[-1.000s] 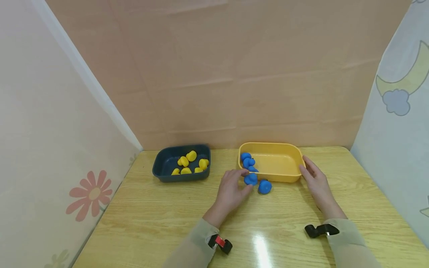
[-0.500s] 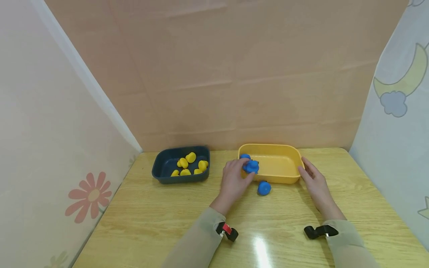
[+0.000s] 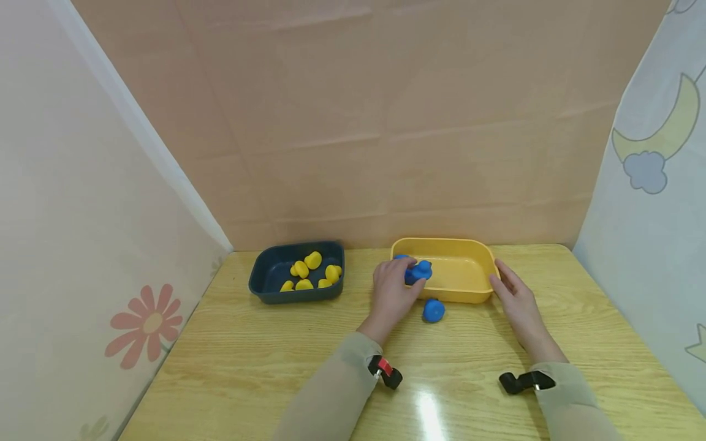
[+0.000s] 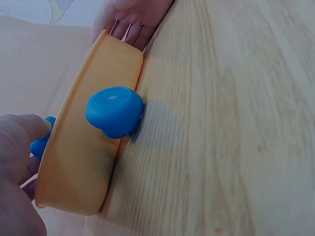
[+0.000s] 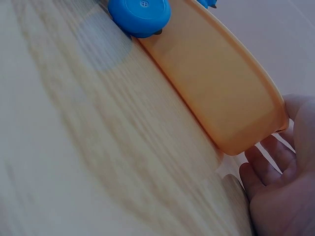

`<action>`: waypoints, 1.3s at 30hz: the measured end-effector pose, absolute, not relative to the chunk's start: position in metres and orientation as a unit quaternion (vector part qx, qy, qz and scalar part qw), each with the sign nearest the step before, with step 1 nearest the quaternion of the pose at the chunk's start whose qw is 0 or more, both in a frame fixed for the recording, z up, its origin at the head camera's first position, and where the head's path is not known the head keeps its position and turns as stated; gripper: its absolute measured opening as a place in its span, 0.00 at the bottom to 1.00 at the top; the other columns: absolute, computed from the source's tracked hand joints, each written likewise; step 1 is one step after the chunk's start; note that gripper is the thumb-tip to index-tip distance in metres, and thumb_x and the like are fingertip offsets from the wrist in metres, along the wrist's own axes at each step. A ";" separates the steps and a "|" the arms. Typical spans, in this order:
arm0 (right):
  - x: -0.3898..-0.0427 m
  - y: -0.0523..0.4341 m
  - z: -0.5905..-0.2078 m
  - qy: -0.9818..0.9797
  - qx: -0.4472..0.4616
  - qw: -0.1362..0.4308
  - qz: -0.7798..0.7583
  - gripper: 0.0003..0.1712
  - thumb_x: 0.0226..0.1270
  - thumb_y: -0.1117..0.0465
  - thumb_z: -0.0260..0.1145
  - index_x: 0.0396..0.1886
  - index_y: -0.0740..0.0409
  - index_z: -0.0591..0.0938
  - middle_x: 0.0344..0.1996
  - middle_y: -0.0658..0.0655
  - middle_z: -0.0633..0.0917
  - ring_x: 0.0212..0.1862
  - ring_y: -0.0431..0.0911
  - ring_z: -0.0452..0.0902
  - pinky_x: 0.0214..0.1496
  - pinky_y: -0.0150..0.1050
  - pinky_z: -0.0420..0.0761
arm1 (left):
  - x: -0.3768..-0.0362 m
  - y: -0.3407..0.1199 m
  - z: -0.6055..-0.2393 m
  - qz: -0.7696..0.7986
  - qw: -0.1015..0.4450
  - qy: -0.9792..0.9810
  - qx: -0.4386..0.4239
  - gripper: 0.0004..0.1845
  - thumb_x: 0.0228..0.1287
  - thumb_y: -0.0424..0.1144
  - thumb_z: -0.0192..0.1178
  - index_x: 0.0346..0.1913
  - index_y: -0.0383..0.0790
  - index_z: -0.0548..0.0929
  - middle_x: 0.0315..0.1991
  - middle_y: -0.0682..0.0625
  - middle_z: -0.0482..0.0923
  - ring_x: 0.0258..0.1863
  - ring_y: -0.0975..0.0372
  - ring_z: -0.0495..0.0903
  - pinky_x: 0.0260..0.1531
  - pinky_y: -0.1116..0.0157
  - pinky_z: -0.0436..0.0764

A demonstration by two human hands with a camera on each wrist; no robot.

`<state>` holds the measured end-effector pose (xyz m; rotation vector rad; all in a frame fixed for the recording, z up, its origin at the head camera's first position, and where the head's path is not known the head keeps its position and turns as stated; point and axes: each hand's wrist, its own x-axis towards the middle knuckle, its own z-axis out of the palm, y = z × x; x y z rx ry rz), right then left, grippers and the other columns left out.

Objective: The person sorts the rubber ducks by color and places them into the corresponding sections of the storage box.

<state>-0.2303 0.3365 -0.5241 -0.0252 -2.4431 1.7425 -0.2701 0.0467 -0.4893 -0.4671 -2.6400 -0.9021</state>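
My left hand (image 3: 393, 293) pinches a blue toy duck (image 3: 422, 270) between thumb and fingers, over the left part of the yellow tray (image 3: 466, 296). Other blue pieces show partly behind that hand, inside the tray. In the left wrist view, the tray's wall hides part of the held duck (image 4: 40, 145). My right hand (image 3: 518, 303) holds the tray's right end, its fingers curled about the corner. On the table just in front of the tray lies another blue toy duck (image 3: 433, 310), its flat round base turned toward me.
A dark blue tray (image 3: 298, 297) with several yellow toy ducks (image 3: 313, 260) stands to the left on the wooden table (image 3: 237, 355). A tan backdrop (image 3: 309, 122) rises behind both trays. Patterned panels (image 3: 651, 245) flank the table.
My left hand has lifted a blue toy duck from the table in front of the yellow tray and carried it up and right over the rim. The right hand keeps its place.
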 end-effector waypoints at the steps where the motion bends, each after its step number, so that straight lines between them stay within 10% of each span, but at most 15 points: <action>1: -0.230 0.337 -0.524 -0.813 -0.008 0.071 0.578 0.44 0.92 0.40 0.52 0.94 0.48 0.49 0.90 0.60 0.50 0.88 0.63 0.45 0.71 0.15 0.60 | -0.271 0.048 -0.490 -0.311 0.156 -0.923 -0.163 0.24 0.76 0.52 0.74 0.69 0.50 0.85 0.59 0.57 0.87 0.62 0.58 0.78 0.76 0.53 0.67; 14: -0.230 0.337 -0.523 -0.810 -0.009 0.072 0.581 0.45 0.91 0.38 0.53 0.94 0.48 0.49 0.90 0.61 0.49 0.88 0.64 0.44 0.68 0.13 0.60 | -0.270 0.051 -0.494 -0.317 0.164 -0.921 -0.158 0.24 0.75 0.49 0.75 0.69 0.50 0.84 0.64 0.54 0.84 0.71 0.54 0.75 0.84 0.41 0.54; 30: -0.231 0.335 -0.522 -0.808 -0.012 0.068 0.585 0.45 0.90 0.38 0.53 0.94 0.48 0.49 0.90 0.61 0.49 0.88 0.64 0.44 0.67 0.11 0.59 | -0.240 0.035 -0.497 -0.383 0.225 -0.879 -0.176 0.21 0.72 0.43 0.77 0.65 0.44 0.88 0.63 0.53 0.86 0.66 0.53 0.78 0.71 0.53 0.73; 39: -0.231 0.335 -0.523 -0.808 -0.016 0.065 0.586 0.45 0.90 0.37 0.53 0.94 0.47 0.49 0.90 0.60 0.48 0.88 0.63 0.43 0.68 0.12 0.59 | -0.218 0.029 -0.500 -0.407 0.172 -0.880 -0.175 0.25 0.73 0.44 0.77 0.69 0.45 0.86 0.65 0.53 0.84 0.66 0.52 0.77 0.68 0.50 0.76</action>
